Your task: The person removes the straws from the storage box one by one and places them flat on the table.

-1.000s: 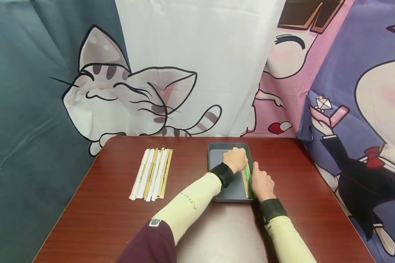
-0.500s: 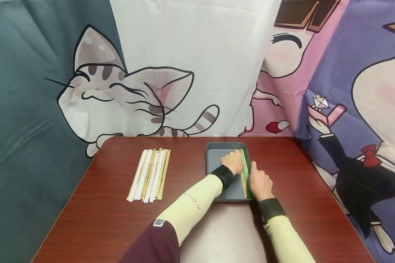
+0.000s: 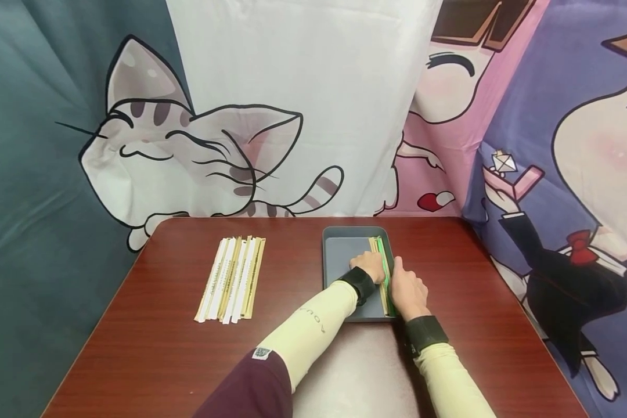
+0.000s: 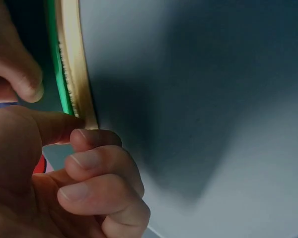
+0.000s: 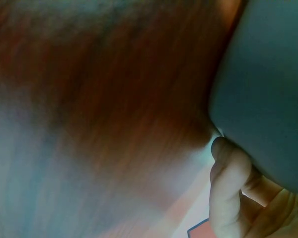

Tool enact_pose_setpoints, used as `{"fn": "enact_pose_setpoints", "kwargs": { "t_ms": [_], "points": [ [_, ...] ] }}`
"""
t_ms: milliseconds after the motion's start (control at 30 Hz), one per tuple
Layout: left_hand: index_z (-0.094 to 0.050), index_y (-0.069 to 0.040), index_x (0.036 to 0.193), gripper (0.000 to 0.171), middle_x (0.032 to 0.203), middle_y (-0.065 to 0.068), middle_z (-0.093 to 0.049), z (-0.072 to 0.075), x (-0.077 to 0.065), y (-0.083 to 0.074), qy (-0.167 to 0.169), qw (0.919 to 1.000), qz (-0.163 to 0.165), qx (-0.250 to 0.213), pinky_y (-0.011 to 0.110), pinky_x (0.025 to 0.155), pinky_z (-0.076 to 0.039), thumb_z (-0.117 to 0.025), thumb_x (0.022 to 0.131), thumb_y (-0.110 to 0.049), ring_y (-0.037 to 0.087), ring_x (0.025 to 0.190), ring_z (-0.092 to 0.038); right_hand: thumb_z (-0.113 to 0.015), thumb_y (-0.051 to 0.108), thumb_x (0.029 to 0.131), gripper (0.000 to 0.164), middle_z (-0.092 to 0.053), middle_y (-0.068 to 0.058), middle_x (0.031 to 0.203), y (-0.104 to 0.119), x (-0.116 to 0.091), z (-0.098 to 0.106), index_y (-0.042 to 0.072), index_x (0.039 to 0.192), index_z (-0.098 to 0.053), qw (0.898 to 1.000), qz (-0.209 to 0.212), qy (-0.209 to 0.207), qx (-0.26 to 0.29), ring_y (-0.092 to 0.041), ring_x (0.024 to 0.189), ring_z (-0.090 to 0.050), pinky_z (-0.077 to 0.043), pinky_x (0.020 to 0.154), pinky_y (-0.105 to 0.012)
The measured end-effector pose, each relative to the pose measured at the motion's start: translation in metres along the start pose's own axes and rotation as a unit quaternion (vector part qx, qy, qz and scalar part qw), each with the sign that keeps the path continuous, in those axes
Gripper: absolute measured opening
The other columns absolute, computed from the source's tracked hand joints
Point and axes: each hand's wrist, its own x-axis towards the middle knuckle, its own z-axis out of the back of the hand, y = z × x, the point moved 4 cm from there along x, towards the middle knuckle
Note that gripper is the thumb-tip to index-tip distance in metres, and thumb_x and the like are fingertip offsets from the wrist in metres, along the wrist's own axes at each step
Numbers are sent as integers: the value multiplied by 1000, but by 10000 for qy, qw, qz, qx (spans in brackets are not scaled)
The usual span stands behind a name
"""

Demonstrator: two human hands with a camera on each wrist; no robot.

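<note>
A shallow grey tray (image 3: 339, 249) sits at the right of the table. Along its right wall lie a tan paper-wrapped stick bundle (image 3: 373, 242), like wrapped chopsticks, and a green one (image 3: 381, 248). My left hand (image 3: 368, 267) reaches inside the tray with curled fingers. In the left wrist view, its thumb and index finger pinch the tan wrapped chopsticks (image 4: 74, 54), beside the green wrapper (image 4: 63, 94). Part of the bundle is hidden by the hand. With my right hand (image 3: 409, 290) I hold the tray's right wall; in the right wrist view its fingers (image 5: 228, 173) curl against the outside.
Several white and tan wrapped chopsticks (image 3: 231, 280) lie side by side at the left of the brown table (image 3: 151, 325). A curtain (image 3: 303, 69) printed with cartoon figures hangs behind the table's back edge.
My left hand has slid toward me along the sticks, uncovering their far ends. My right hand stays at the tray wall. The view has shifted slightly.
</note>
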Motion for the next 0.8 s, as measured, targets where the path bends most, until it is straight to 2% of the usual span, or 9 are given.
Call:
{"fn": "enact_pose_setpoints", "kwargs": {
  "t_ms": [367, 633, 800],
  "points": [
    [-78, -20, 113, 24, 117, 4, -74, -9, 4, 1, 89, 9998, 158, -123, 43, 79, -55, -66, 95, -32, 24, 100, -71, -40, 7, 105, 14, -62, -23, 77, 0, 2, -2, 8, 119, -40, 10000, 28, -35, -18, -43, 65, -62, -48, 57, -57],
    [-75, -22, 120, 28, 119, 3, -74, -7, 3, -3, 127, 9999, 88, 28, 42, 77, -55, -66, 95, -29, 23, 101, -71, -40, 7, 105, 15, -62, -25, 78, 1, 2, -1, 8, 120, -40, 9999, 72, -113, -26, -44, 66, -62, -48, 57, -57],
    [-75, -22, 120, 27, 118, 3, -74, -9, 3, -3, 127, 9999, 99, 11, 43, 76, -55, -67, 95, -28, 23, 99, -71, -39, 7, 105, 15, -62, -24, 78, 0, 2, -1, 8, 120, -40, 10000, 46, -53, -42, -44, 67, -62, -48, 58, -57]
  ]
}}
